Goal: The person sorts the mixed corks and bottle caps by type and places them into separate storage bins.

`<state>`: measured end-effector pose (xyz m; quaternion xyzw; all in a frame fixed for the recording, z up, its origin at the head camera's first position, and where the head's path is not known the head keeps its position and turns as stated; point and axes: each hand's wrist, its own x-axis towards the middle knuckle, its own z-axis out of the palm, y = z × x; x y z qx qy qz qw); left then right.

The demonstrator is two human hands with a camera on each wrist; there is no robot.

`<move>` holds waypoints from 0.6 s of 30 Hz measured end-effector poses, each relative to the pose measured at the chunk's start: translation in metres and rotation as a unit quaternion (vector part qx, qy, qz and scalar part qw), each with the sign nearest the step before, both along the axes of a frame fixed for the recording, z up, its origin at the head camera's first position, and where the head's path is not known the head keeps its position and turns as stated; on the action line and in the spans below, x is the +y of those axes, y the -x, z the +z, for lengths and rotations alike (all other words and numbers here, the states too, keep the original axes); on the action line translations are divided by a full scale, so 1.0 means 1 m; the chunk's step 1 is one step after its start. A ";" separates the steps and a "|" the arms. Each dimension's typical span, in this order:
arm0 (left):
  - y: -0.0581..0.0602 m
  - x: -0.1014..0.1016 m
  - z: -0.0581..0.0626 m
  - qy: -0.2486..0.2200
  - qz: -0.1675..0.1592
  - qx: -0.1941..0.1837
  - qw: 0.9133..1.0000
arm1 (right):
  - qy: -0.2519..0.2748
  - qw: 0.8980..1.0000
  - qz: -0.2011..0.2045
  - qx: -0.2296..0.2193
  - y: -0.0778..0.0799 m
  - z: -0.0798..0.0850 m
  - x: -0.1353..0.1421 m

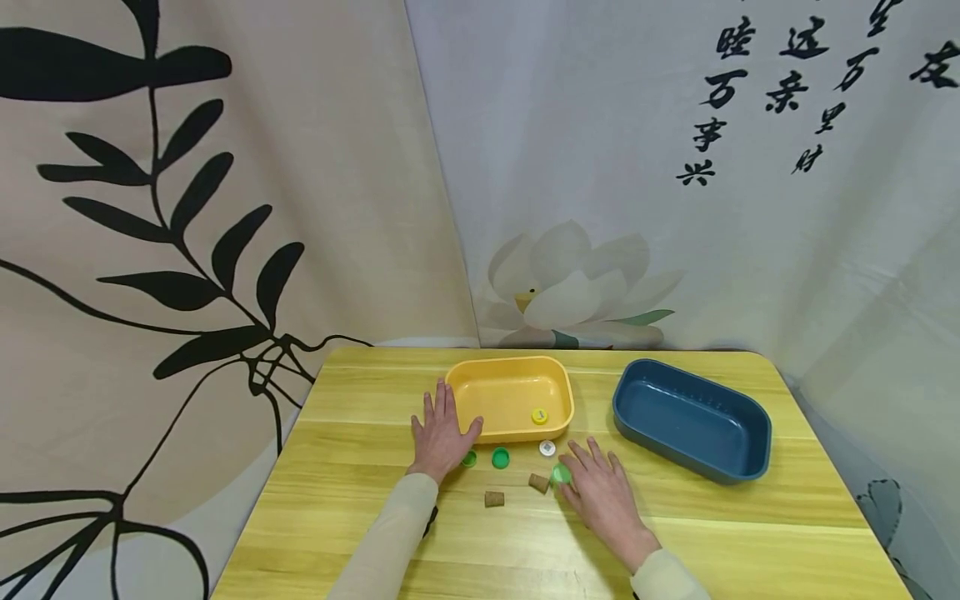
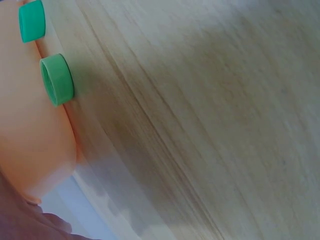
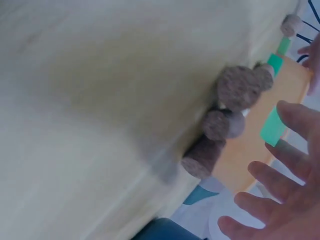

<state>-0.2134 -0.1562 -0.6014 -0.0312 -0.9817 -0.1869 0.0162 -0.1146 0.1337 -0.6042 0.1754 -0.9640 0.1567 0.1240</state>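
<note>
My right hand (image 1: pixel 602 493) pinches a light green bottle cap (image 3: pixel 272 127) between thumb and index finger, just above the table; its other fingers are spread. The left hand (image 1: pixel 441 437) lies with fingers straight and spread against the left end of a yellow tray (image 1: pixel 510 437). Inside that tray is a yellow cap (image 1: pixel 539 416). In front of it lie a light green cap (image 1: pixel 469 459), partly behind the left hand, a darker green cap (image 1: pixel 500 457) and a white cap (image 1: pixel 547 448). Brown corks (image 1: pixel 494 499) lie nearer me, and the right wrist view shows several of these corks (image 3: pixel 238 88).
A dark blue tray (image 1: pixel 693 454) stands at the right, beyond the right hand. All of it sits on a wood-grain table (image 1: pixel 787 550). Behind the table's far edge hangs a curtain (image 1: pixel 360 167) with printed leaves, a flower and characters.
</note>
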 end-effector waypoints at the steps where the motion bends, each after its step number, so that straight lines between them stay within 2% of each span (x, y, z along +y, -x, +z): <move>1: 0.000 0.000 0.000 0.000 0.000 -0.001 1.000 | 0.003 1.000 -0.001 0.001 0.000 0.002 0.000; 10: 0.000 0.000 -0.003 -0.002 0.002 -0.003 1.000 | 0.030 0.999 -0.006 0.012 0.001 0.021 0.002; 18: 0.001 0.000 -0.003 0.000 0.002 -0.002 1.000 | 0.045 0.997 0.006 0.065 0.012 0.033 0.002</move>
